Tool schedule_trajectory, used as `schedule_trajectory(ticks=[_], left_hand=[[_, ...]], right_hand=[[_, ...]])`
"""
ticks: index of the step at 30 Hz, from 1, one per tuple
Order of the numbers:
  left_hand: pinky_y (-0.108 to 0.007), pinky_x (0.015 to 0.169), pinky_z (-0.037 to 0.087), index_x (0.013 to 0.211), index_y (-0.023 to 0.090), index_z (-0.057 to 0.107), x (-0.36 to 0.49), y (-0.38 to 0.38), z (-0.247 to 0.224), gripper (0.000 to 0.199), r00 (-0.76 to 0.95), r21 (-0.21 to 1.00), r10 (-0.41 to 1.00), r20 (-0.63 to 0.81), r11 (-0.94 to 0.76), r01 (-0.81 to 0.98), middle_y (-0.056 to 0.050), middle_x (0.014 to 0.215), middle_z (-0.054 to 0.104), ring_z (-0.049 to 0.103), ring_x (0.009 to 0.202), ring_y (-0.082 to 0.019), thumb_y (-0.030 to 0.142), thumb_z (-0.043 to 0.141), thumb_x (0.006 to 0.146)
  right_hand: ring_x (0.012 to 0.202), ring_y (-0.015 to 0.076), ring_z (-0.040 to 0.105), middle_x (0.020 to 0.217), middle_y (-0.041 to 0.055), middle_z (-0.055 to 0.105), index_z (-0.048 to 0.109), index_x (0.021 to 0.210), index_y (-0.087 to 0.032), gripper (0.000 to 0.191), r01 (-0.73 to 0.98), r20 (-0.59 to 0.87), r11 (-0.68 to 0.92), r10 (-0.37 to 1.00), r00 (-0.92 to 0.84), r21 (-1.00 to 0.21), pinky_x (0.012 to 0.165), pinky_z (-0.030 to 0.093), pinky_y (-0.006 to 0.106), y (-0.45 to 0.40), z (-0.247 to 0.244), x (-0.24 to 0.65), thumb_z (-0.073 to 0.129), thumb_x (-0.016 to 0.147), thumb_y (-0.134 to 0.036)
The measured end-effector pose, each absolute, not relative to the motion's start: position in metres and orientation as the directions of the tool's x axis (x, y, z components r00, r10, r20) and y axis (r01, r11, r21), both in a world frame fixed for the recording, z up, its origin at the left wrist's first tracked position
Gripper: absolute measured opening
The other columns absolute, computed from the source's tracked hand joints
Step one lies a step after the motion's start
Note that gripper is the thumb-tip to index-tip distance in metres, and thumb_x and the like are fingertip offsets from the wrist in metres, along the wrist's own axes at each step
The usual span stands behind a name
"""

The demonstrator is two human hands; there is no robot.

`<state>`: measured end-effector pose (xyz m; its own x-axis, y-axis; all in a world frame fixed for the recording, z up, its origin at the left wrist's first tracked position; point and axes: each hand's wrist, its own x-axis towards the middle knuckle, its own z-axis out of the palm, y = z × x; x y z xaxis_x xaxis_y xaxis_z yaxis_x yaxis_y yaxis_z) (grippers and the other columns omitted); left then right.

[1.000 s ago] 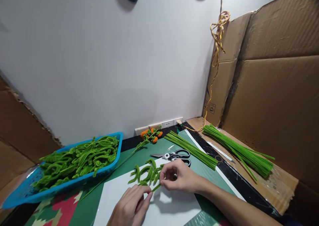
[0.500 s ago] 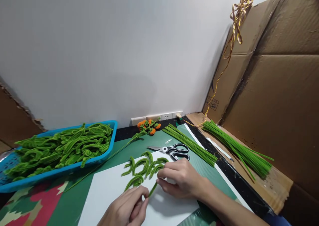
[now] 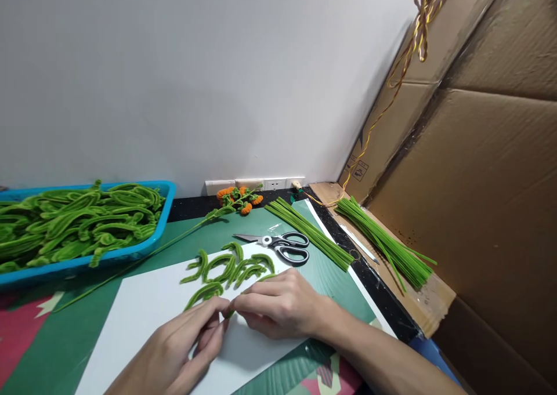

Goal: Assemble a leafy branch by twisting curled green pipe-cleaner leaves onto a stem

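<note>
Over the sheet of white paper (image 3: 130, 319), my left hand (image 3: 187, 340) and my right hand (image 3: 282, 303) meet with fingers pinched together. Between the fingertips shows a small bit of green pipe cleaner (image 3: 230, 314); most of it is hidden. Just beyond my hands, several bent green pipe cleaner pieces (image 3: 220, 267) lie on the paper, one of them close to my left fingertips. Scissors (image 3: 272, 242) with black and grey handles rest past these pieces, their blades pointing left.
A blue basket (image 3: 159, 232) heaped with curled green pieces stands at left. Beside it lies a long stem with orange flowers (image 3: 239, 198). Straight green stems (image 3: 308, 232) and a thicker bundle (image 3: 387, 247) lie at right, near a cardboard wall (image 3: 487, 180). Wall sockets (image 3: 275, 184) line the back.
My hands have come together; the green pipe cleaner that stretched between them is now mostly covered by fingers. The whole view has shifted, with things appearing further left and higher.
</note>
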<state>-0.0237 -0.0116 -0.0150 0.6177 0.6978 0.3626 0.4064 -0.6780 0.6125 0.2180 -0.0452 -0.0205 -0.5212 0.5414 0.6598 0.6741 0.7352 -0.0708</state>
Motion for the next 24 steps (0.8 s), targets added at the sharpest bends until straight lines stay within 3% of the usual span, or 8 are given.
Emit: schedule_trajectory(ticks=[2,6,9,14,19,24], left_hand=[[-0.016,0.066,0.059,0.11,0.025,0.072,-0.027,-0.008,-0.016,0.02,0.673,0.631,0.665,0.322,-0.681,0.371,0.0,0.084,0.077,0.075,0.07,-0.016,0.039,0.059,0.104],[-0.017,0.066,0.058,0.1,0.025,0.07,-0.031,-0.004,-0.023,0.015,0.695,0.601,0.657,0.294,-0.692,0.4,0.0,0.087,0.078,0.075,0.072,-0.017,0.037,0.06,0.103],[-0.018,0.068,0.058,0.096,0.025,0.069,-0.032,-0.005,-0.025,0.017,0.695,0.573,0.655,0.298,-0.705,0.419,-0.002,0.094,0.079,0.076,0.078,-0.018,0.037,0.06,0.104],[-0.02,0.065,0.054,0.089,0.023,0.068,-0.027,-0.012,-0.013,0.023,0.744,0.572,0.599,0.296,-0.735,0.364,-0.001,0.082,0.074,0.069,0.069,-0.016,0.033,0.056,0.106],[-0.024,0.063,0.047,0.083,0.022,0.061,-0.023,-0.019,-0.003,0.03,0.767,0.519,0.557,0.317,-0.779,0.351,0.001,0.075,0.065,0.062,0.066,-0.015,0.027,0.048,0.109],[-0.025,0.06,0.043,0.079,0.022,0.051,-0.022,-0.021,-0.002,0.028,0.78,0.454,0.525,0.339,-0.818,0.354,0.003,0.071,0.059,0.057,0.062,-0.014,0.026,0.051,0.107]], right_hand=[[0.069,0.0091,0.074,0.092,-0.004,0.084,0.076,0.116,-0.02,0.026,0.668,0.685,0.741,0.522,-0.508,-0.07,0.057,0.051,0.022,-0.047,-0.019,0.219,0.055,0.101,-0.014],[0.079,0.0087,0.079,0.111,-0.0028,0.086,0.076,0.115,-0.021,0.028,0.697,0.728,0.715,0.505,-0.463,-0.054,0.063,0.057,0.022,-0.048,-0.014,0.219,0.057,0.097,-0.011],[0.08,0.0085,0.08,0.107,-0.002,0.087,0.076,0.11,-0.021,0.022,0.732,0.753,0.678,0.516,-0.408,-0.068,0.061,0.057,0.023,-0.047,-0.012,0.218,0.06,0.098,-0.011],[0.075,0.0087,0.078,0.098,-0.0011,0.086,0.075,0.104,-0.02,0.015,0.712,0.822,0.691,0.475,-0.315,-0.126,0.061,0.055,0.022,-0.046,-0.008,0.214,0.062,0.101,-0.014],[0.078,0.0085,0.078,0.101,0.0001,0.085,0.074,0.107,-0.02,0.014,0.711,0.788,0.69,0.509,-0.346,-0.134,0.059,0.051,0.022,-0.049,-0.007,0.214,0.062,0.104,-0.016],[0.078,0.0093,0.077,0.103,0.001,0.085,0.073,0.11,-0.021,0.016,0.698,0.785,0.701,0.512,-0.348,-0.148,0.06,0.05,0.022,-0.051,-0.009,0.214,0.061,0.103,-0.014]])
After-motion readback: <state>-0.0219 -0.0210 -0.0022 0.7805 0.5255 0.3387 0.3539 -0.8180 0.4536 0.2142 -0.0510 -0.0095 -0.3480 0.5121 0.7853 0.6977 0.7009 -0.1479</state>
